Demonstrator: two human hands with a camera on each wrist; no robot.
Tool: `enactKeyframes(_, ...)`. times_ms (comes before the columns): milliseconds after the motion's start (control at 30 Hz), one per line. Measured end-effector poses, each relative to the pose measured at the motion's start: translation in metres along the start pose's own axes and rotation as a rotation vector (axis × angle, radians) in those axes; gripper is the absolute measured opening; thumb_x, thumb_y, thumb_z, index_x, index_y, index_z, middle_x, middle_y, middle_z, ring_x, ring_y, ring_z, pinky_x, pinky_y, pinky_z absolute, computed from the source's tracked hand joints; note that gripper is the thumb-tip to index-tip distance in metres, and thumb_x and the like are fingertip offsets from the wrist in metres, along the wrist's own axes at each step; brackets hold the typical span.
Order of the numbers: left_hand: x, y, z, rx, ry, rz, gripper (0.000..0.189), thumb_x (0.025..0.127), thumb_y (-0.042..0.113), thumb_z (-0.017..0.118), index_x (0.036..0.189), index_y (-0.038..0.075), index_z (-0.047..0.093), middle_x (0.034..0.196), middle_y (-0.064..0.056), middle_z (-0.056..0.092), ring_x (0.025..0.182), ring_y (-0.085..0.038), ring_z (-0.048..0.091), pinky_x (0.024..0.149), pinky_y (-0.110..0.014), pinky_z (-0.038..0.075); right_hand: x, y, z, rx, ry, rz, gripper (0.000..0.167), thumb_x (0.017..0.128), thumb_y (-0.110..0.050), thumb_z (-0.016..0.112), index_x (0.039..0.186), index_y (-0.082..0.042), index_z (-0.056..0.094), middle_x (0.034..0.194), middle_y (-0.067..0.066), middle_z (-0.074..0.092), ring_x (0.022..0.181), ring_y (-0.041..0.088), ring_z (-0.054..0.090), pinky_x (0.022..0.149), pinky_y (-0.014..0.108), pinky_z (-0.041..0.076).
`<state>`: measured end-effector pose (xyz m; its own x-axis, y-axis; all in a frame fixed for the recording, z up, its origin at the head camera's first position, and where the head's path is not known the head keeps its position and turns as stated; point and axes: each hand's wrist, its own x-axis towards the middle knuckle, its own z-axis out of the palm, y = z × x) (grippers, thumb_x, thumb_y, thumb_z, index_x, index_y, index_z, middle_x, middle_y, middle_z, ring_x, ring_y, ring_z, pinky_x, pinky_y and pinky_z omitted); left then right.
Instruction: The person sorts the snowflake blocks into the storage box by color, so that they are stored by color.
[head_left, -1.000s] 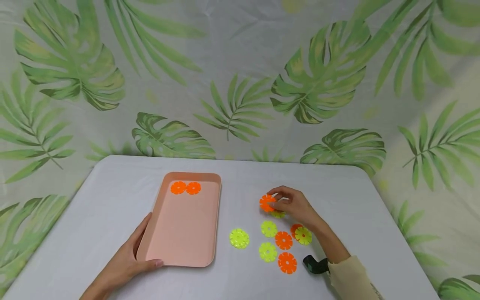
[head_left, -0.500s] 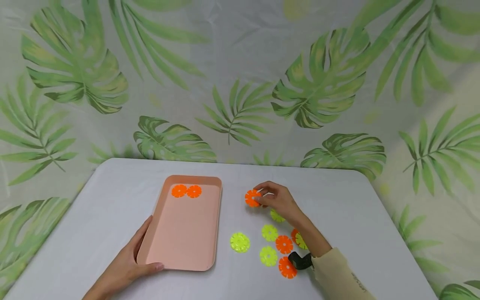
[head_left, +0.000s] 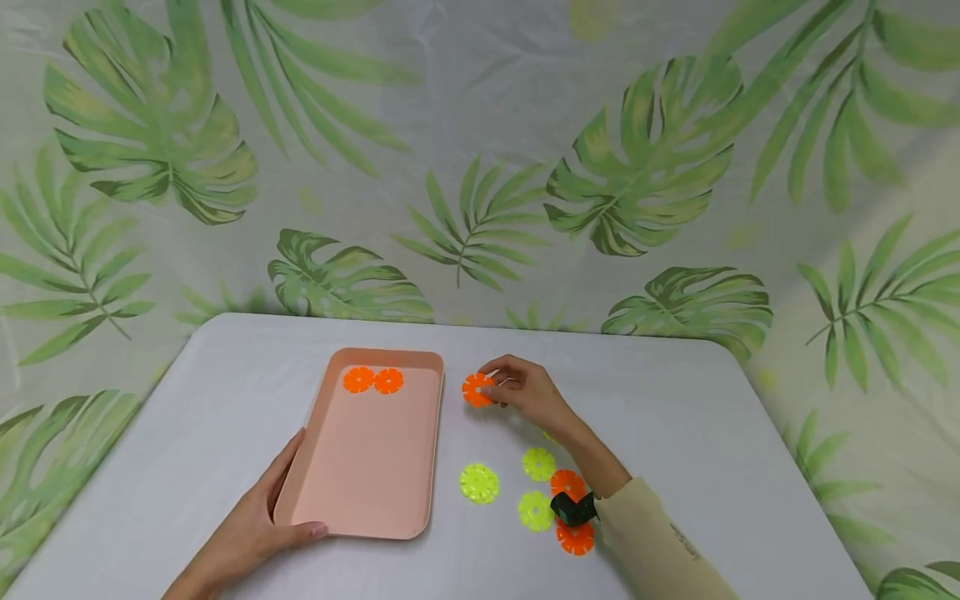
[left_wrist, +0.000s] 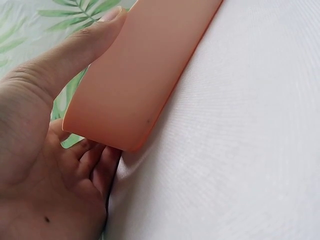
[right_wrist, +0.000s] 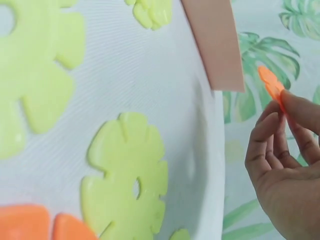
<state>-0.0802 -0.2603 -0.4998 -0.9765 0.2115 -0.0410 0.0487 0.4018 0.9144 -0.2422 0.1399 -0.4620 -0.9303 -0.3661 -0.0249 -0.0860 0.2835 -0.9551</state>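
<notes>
My right hand pinches an orange notched plastic disc between thumb and fingers, just right of the tray's right wall. In the right wrist view this disc is seen nearly edge-on, raised from the table. My left hand holds the pink tray at its near left corner, thumb along the near rim and fingers along the left side. The left wrist view shows the tray's outer wall between thumb and fingers. Two orange discs lie side by side at the tray's far end.
Right of the tray, lime-green discs and orange discs are scattered on the white table. A black device at my right wrist overlaps some of them. A leaf-print cloth hangs behind the table.
My right hand has moved left with the orange disc, from above the scattered discs to near the tray's right wall. My left hand and the tray stay in place.
</notes>
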Motion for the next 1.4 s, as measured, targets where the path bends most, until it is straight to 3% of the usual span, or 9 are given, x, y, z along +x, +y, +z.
enactKeyframes(400,0.004,-0.002,-0.003,-0.012,0.001,0.022,0.118,0.082,0.013,0.086,0.169,0.033,0.009,0.171,-0.015,0.029,0.128,0.006,0.05,0.099,-0.006,0.036,0.02,-0.019,0.015,0.057,-0.041,0.011,0.027,0.096,-0.008,0.072,0.123,-0.007,0.07,0.103,0.012,0.066,0.098,0.049,0.068,0.094,0.057,0.058)
enactKeyframes(700,0.005,-0.003,-0.002,-0.013,0.002,0.026,0.118,0.082,0.013,0.087,0.169,0.032,0.01,0.172,-0.014,0.026,0.13,0.008,0.048,0.099,-0.005,0.034,0.034,-0.024,0.029,0.063,-0.067,0.005,0.026,0.096,-0.002,0.07,0.123,-0.002,0.069,0.097,0.009,0.065,0.097,0.046,0.071,0.092,0.053,0.06)
enactKeyframes(1033,0.002,-0.004,-0.001,0.004,0.007,0.007,0.118,0.081,0.015,0.087,0.169,0.034,0.01,0.172,-0.013,0.028,0.129,0.009,0.048,0.099,-0.005,0.035,0.044,-0.017,0.047,0.047,-0.054,0.005,0.027,0.095,-0.001,0.071,0.122,-0.001,0.069,0.094,0.009,0.067,0.085,0.033,0.073,0.082,0.038,0.063)
enactKeyframes(1267,0.002,-0.003,-0.001,-0.01,0.006,0.011,0.118,0.082,0.014,0.087,0.169,0.034,0.01,0.172,-0.012,0.028,0.13,0.007,0.048,0.099,-0.005,0.035,0.05,-0.018,0.055,0.029,-0.065,-0.02,0.027,0.094,0.003,0.07,0.12,0.002,0.07,0.089,0.007,0.064,0.075,0.015,0.067,0.075,0.025,0.058)
enactKeyframes(1400,0.001,-0.003,-0.001,-0.013,0.008,0.006,0.118,0.082,0.014,0.087,0.169,0.034,0.01,0.172,-0.012,0.028,0.129,0.007,0.049,0.099,-0.006,0.036,0.055,-0.017,0.06,-0.021,-0.058,-0.032,0.026,0.093,0.004,0.07,0.118,0.001,0.071,0.09,0.007,0.062,0.073,0.011,0.062,0.071,0.021,0.053)
